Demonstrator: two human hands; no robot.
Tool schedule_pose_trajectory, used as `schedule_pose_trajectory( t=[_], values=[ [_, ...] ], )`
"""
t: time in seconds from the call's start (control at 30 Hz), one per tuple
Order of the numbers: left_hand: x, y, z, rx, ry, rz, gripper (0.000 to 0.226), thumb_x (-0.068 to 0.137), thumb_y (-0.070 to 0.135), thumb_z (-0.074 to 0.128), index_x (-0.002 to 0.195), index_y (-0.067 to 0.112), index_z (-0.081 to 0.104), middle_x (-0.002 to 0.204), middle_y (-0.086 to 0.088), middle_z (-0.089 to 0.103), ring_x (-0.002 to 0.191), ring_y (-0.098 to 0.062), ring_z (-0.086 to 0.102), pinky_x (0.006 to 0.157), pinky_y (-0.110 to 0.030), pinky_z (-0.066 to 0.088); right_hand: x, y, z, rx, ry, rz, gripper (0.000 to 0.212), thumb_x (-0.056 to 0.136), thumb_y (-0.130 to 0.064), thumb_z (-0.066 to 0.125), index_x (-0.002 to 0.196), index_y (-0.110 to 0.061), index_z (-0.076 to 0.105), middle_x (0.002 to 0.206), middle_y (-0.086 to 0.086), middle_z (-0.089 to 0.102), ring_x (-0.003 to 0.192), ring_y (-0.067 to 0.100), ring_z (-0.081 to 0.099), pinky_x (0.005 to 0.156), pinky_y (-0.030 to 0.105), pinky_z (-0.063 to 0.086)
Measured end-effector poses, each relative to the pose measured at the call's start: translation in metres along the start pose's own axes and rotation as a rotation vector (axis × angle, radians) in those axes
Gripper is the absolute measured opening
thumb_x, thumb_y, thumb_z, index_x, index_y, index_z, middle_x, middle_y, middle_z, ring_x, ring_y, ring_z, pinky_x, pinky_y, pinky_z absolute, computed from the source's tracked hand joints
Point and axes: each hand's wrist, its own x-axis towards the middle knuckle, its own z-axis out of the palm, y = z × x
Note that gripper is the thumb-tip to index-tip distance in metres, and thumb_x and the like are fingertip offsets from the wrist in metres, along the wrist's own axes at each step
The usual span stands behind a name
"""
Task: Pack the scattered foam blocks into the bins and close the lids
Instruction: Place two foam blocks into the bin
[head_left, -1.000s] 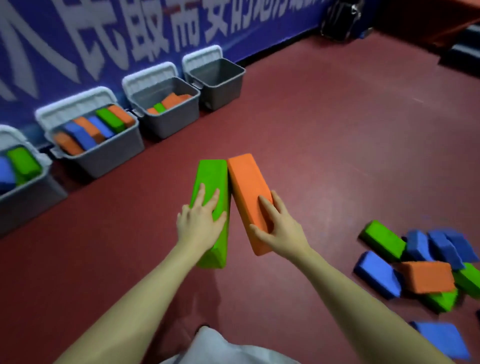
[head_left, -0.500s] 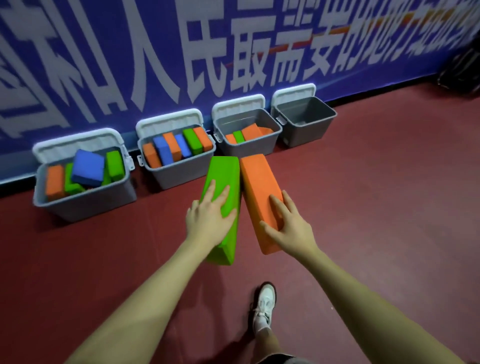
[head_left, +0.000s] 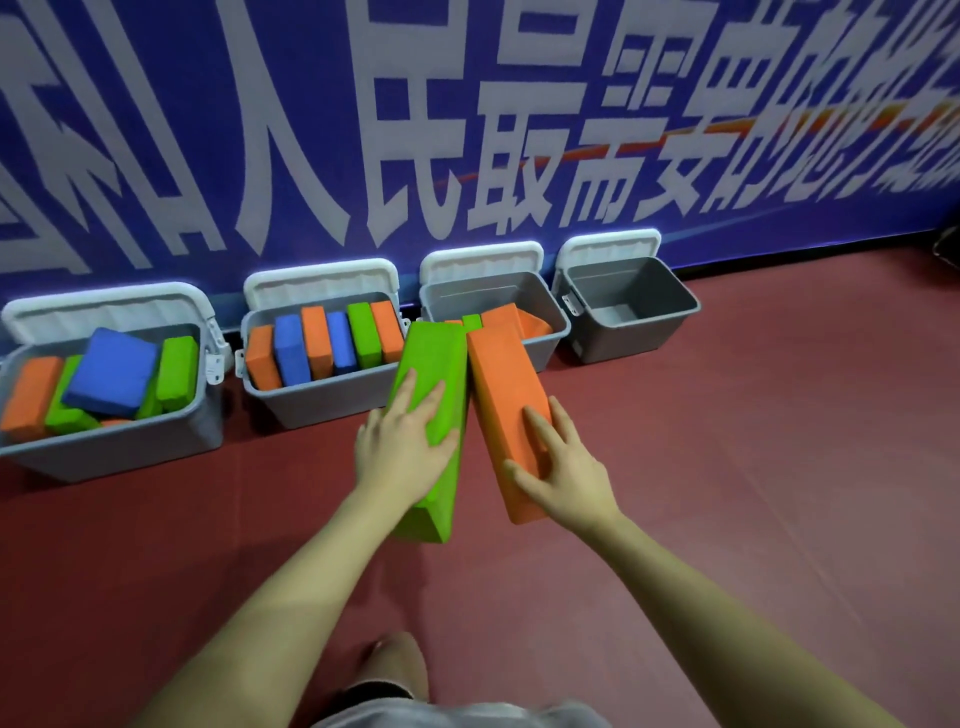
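Carrying 2 foam blocks toward the row of 4 grey bins against the blue banner. Left hand (head_left: 402, 457) grasps the green block (head_left: 428, 410), fingers spread over its top face, thumb side wrapped at the edge. Right hand (head_left: 558, 470) grasps the orange block (head_left: 506, 410) the same way. Each grip is wide, likely because the blocks are broad and soft. Blocks are held long-end forward, far ends touching, aimed at the third bin (head_left: 545, 345), which is part-filled. The far right bin (head_left: 631, 325) holds nothing visible; the second bin (head_left: 322, 395) looks full, blocks standing on edge. The left bin (head_left: 114, 447) is piled loosely. All 4 lids stand open against the banner, so closing is not yet done.
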Motion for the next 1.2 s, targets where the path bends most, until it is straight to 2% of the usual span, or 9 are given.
schedule_pose_trajectory(
  t=[0.2, 0.43, 0.6, 0.77, 0.97, 1.2],
  values=[
    [0.117, 0.009, 0.027, -0.019, -0.021, 0.038, 0.060, 0.090, 0.049, 0.054, 0.146, 0.042, 0.030, 0.160, 0.010, 0.010, 0.130, -0.031, 0.041, 0.106, -0.036, 0.034, 0.109, 0.031, -0.004, -0.004, -0.007, 0.040, 0.072, 0.086, -0.051, 0.061, 0.148, -0.033, 0.029, 0.161, -0.004, 0.010, 0.132, 0.023, 0.044, 0.092, 0.040, 0.046],
    [0.286, 0.000, 0.044, -0.045, -0.055, 0.059, 0.061, 0.091, 0.049, 0.053, 0.147, 0.041, 0.029, 0.160, 0.010, 0.009, 0.131, -0.030, 0.041, 0.109, -0.036, 0.030, 0.274, 0.036, -0.016, -0.050, -0.032, 0.058, 0.073, 0.087, -0.052, 0.060, 0.149, -0.032, 0.028, 0.161, -0.004, 0.009, 0.133, 0.023, 0.043, 0.094, 0.041, 0.046],
    [0.400, -0.006, 0.043, -0.047, -0.091, 0.064, 0.061, 0.090, 0.050, 0.053, 0.146, 0.044, 0.029, 0.160, 0.012, 0.008, 0.127, -0.030, 0.044, 0.104, -0.035, 0.036, 0.382, 0.043, -0.028, -0.029, -0.053, 0.081, 0.071, 0.086, -0.050, 0.062, 0.148, -0.035, 0.029, 0.161, -0.007, 0.009, 0.130, 0.020, 0.046, 0.093, 0.040, 0.047],
    [0.487, -0.008, 0.059, -0.054, -0.132, 0.051, 0.062, 0.091, 0.048, 0.053, 0.148, 0.041, 0.027, 0.160, 0.011, 0.007, 0.130, -0.032, 0.041, 0.109, -0.037, 0.032, 0.473, 0.056, -0.027, -0.049, -0.085, 0.080, 0.072, 0.086, -0.052, 0.061, 0.148, -0.037, 0.029, 0.161, -0.008, 0.009, 0.129, 0.019, 0.046, 0.091, 0.039, 0.048],
    [0.581, -0.041, 0.135, -0.055, -0.207, -0.071, 0.063, 0.090, 0.048, 0.053, 0.147, 0.040, 0.029, 0.160, 0.008, 0.009, 0.130, -0.033, 0.042, 0.108, -0.036, 0.032, 0.583, 0.093, 0.024, 0.061, -0.115, 0.152, 0.072, 0.084, -0.053, 0.062, 0.147, -0.034, 0.033, 0.160, -0.006, 0.015, 0.131, 0.019, 0.045, 0.096, 0.041, 0.045],
    [0.674, -0.075, 0.268, -0.210, -0.174, -0.203, 0.061, 0.088, 0.035, 0.063, 0.144, 0.027, 0.041, 0.159, -0.003, 0.019, 0.131, -0.037, 0.041, 0.105, -0.041, 0.037, 0.695, 0.183, 0.124, 0.024, -0.226, 0.174, 0.072, 0.086, -0.047, 0.063, 0.149, -0.032, 0.031, 0.161, -0.002, 0.012, 0.137, 0.021, 0.038, 0.095, 0.039, 0.042]
  ],
)
